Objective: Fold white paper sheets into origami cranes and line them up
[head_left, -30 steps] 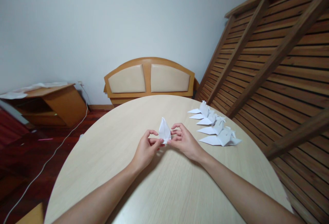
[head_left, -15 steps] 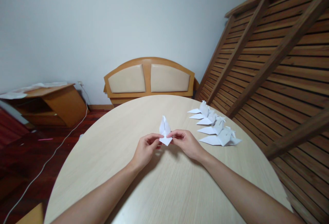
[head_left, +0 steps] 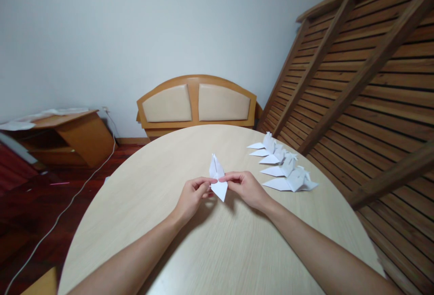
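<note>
A folded piece of white paper [head_left: 219, 189], with one point upward and another toward me, is held just above the table in front of me. My left hand [head_left: 196, 192] pinches its left side between thumb and fingers. On the other side, the thumb and fingers of my right hand [head_left: 242, 186] grip the same paper near its middle. Part of the fingers is hidden behind the fold. To the right, several white origami paper figures [head_left: 288, 178] with long pointed ends stand in a row.
The round pale wooden table [head_left: 135, 204] carries all the paper. Beyond it is a padded headboard [head_left: 196, 100]. Dark slatted wood panels [head_left: 359, 87] lean along the right. A wooden desk [head_left: 81, 137] and a white cable [head_left: 68, 208] are on the left.
The paper's near flap has come down and now reaches further toward me, and its upper point tilts slightly left. Both hands keep nearly the same place.
</note>
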Demonstrator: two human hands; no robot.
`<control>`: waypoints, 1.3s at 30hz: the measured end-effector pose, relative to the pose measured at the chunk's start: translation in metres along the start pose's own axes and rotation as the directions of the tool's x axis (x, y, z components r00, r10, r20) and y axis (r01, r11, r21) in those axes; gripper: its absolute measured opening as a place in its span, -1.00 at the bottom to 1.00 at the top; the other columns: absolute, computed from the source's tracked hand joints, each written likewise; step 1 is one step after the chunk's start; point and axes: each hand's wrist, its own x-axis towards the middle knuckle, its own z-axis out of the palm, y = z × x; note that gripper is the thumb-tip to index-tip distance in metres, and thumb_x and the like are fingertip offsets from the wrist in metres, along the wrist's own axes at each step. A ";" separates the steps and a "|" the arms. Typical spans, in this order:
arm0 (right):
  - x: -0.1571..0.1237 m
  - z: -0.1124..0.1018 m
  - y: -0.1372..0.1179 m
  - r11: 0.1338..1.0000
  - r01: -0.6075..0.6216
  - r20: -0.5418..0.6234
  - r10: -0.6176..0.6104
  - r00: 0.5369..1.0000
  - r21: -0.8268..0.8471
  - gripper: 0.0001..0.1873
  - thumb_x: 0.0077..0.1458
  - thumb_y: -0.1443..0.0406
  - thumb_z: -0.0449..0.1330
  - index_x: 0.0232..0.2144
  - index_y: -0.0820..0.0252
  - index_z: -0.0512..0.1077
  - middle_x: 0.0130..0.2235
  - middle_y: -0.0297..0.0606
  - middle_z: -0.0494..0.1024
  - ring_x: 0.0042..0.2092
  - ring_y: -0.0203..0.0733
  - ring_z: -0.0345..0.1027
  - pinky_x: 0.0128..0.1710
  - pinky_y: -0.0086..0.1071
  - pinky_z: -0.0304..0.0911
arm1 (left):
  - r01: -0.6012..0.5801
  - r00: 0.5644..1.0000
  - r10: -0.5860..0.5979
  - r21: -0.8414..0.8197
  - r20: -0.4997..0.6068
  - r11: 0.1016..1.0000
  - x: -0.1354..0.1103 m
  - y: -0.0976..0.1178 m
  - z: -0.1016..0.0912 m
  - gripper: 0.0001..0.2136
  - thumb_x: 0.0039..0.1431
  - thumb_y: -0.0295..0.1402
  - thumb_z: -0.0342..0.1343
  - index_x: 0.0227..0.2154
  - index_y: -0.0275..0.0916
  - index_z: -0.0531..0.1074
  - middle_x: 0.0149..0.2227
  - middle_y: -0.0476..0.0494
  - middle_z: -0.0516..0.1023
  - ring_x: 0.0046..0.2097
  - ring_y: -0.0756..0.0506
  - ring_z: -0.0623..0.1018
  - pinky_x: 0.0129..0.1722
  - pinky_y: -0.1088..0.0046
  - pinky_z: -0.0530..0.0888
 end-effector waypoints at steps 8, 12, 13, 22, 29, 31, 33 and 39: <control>-0.002 0.002 0.000 1.000 0.001 -0.004 -0.001 1.000 -0.016 -0.80 0.07 0.28 0.18 -0.32 0.18 0.60 -0.21 -0.18 0.64 -0.12 -0.10 0.49 -0.02 -0.18 0.31 | -0.080 0.995 0.084 0.070 -0.048 0.994 0.002 -0.003 0.003 -0.68 -0.10 -0.15 0.37 -0.39 -0.32 0.55 -0.42 -0.15 0.61 -0.42 -0.02 0.53 -0.38 0.46 0.45; -0.001 0.003 0.000 0.999 0.016 -0.044 -0.015 0.999 0.031 -0.82 0.07 0.19 0.27 -0.32 0.19 0.48 -0.28 -0.24 0.58 -0.22 -0.17 0.46 -0.13 -0.25 0.33 | -0.120 0.991 0.124 0.063 -0.057 0.991 0.002 -0.004 0.003 -0.67 -0.08 -0.17 0.37 -0.38 -0.27 0.43 -0.47 -0.04 0.55 -0.44 -0.01 0.51 -0.41 0.49 0.43; -0.001 0.004 0.001 0.998 0.020 -0.058 -0.017 0.998 0.052 -0.77 0.03 0.17 0.31 -0.32 0.18 0.43 -0.30 -0.28 0.56 -0.25 -0.19 0.45 -0.16 -0.27 0.34 | -0.123 0.991 0.126 0.063 -0.051 0.990 0.001 -0.004 0.002 -0.66 -0.08 -0.17 0.37 -0.37 -0.27 0.40 -0.49 -0.02 0.53 -0.45 0.00 0.51 -0.42 0.50 0.42; 0.000 0.001 0.007 0.992 0.060 -0.035 -0.056 0.998 0.107 -0.51 0.01 0.25 0.36 -0.01 0.09 0.33 -0.20 -0.30 0.53 -0.23 -0.25 0.44 -0.15 -0.31 0.35 | -0.162 0.986 0.163 -0.014 0.029 0.987 0.002 -0.008 0.003 -0.59 0.02 -0.23 0.33 -0.13 -0.21 0.30 -0.31 -0.09 0.59 -0.33 -0.01 0.56 -0.34 0.50 0.45; -0.003 0.002 0.005 0.988 0.151 -0.067 -0.149 0.987 0.033 -0.53 0.04 0.28 0.34 -0.03 0.05 0.27 -0.16 -0.29 0.50 -0.19 -0.22 0.44 -0.17 -0.30 0.35 | -0.206 0.979 0.204 0.116 0.031 0.972 0.000 -0.006 0.002 -0.67 0.08 -0.23 0.27 -0.14 -0.25 0.41 -0.23 -0.18 0.59 -0.21 -0.09 0.56 -0.22 0.40 0.48; -0.004 0.002 0.003 0.983 0.185 -0.060 -0.185 0.981 -0.001 -0.60 0.06 0.29 0.32 -0.09 0.05 0.27 -0.17 -0.29 0.49 -0.16 -0.21 0.43 -0.17 -0.29 0.35 | -0.205 0.979 0.203 0.114 0.029 0.972 0.000 -0.006 0.003 -0.66 0.07 -0.22 0.28 -0.13 -0.24 0.41 -0.24 -0.17 0.60 -0.20 -0.09 0.57 -0.21 0.39 0.48; -0.005 0.002 0.001 0.978 0.206 -0.045 -0.207 0.977 -0.026 -0.65 0.08 0.29 0.30 -0.12 0.06 0.28 -0.17 -0.30 0.48 -0.14 -0.20 0.42 -0.16 -0.29 0.34 | -0.208 0.978 0.206 0.113 0.026 0.972 0.000 -0.006 0.003 -0.66 0.07 -0.22 0.28 -0.13 -0.24 0.41 -0.24 -0.17 0.60 -0.20 -0.09 0.56 -0.20 0.39 0.48; -0.005 0.003 0.000 0.966 0.253 -0.084 -0.256 0.963 -0.049 -0.65 0.07 0.31 0.31 -0.15 0.05 0.25 -0.16 -0.30 0.42 -0.13 -0.20 0.40 -0.19 -0.31 0.34 | -0.219 0.976 0.217 0.125 0.029 0.968 0.000 -0.008 0.002 -0.67 0.07 -0.20 0.28 -0.15 -0.24 0.42 -0.26 -0.15 0.59 -0.23 -0.08 0.56 -0.21 0.39 0.48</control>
